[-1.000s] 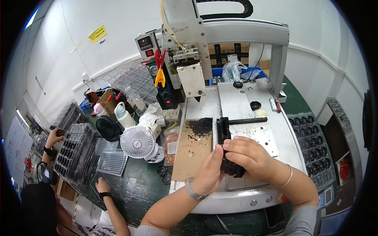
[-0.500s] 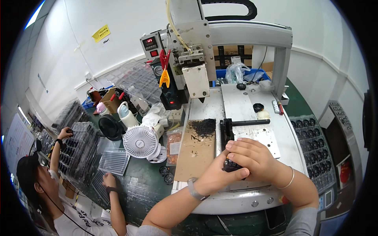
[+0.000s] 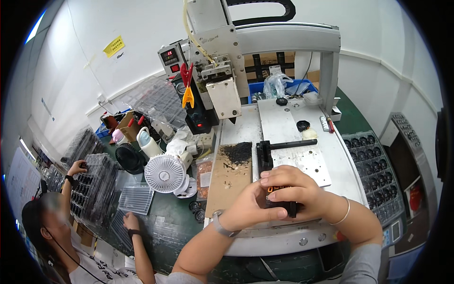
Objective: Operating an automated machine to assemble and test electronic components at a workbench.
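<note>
My left hand (image 3: 250,204) and my right hand (image 3: 299,190) are cupped together over the near part of a white machine bed (image 3: 241,130). Between them sits a black part with orange markings (image 3: 283,204), gripped from both sides. My right fingers lie across its top and over the left fingertips, which are partly hidden. Just beyond the hands stands a black bar-shaped fixture (image 3: 265,158), with a thin arm reaching right. To the left lies a brown board (image 3: 227,184) bearing a heap of black scraps (image 3: 238,152).
A dispensing head with a pointed tip (image 3: 226,97) hangs above the bed. Left are a white fan (image 3: 165,173), a bottle (image 3: 148,142) and stacked clear trays (image 3: 97,184), where a co-worker's hand (image 3: 78,167) rests. A tray of black round parts (image 3: 373,175) lies right.
My hands have parted slightly, so more of the black part and its orange markings shows. The whole view has shifted a little. The co-worker's hands stay about where they were.
</note>
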`<action>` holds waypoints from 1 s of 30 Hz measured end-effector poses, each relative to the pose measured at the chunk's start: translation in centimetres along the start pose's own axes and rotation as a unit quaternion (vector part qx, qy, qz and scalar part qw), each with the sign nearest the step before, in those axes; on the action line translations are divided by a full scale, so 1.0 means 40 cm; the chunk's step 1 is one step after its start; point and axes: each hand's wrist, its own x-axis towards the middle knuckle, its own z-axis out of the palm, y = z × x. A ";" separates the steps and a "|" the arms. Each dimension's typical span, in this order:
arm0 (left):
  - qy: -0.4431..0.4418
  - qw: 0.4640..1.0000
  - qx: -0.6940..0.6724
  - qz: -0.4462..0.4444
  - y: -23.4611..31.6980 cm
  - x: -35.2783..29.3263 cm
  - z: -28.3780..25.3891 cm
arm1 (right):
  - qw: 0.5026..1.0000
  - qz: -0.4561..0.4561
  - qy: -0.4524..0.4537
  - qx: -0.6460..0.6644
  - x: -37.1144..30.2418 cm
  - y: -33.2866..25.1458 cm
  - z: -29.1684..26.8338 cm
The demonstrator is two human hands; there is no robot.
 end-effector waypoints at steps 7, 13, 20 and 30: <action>0.031 0.996 0.058 0.057 -0.003 0.003 0.018 | 0.952 -0.083 -0.044 -0.293 -0.021 0.009 -0.005; 0.071 0.991 0.080 0.085 -0.015 0.012 0.024 | 0.990 0.017 -0.020 -0.140 -0.005 -0.020 0.005; 0.056 0.971 0.218 0.075 -0.005 0.034 0.011 | 0.987 0.031 -0.064 -0.145 -0.008 -0.011 -0.012; 0.072 0.971 0.175 0.144 -0.015 0.009 0.025 | 0.998 0.011 -0.004 -0.058 0.010 -0.027 0.019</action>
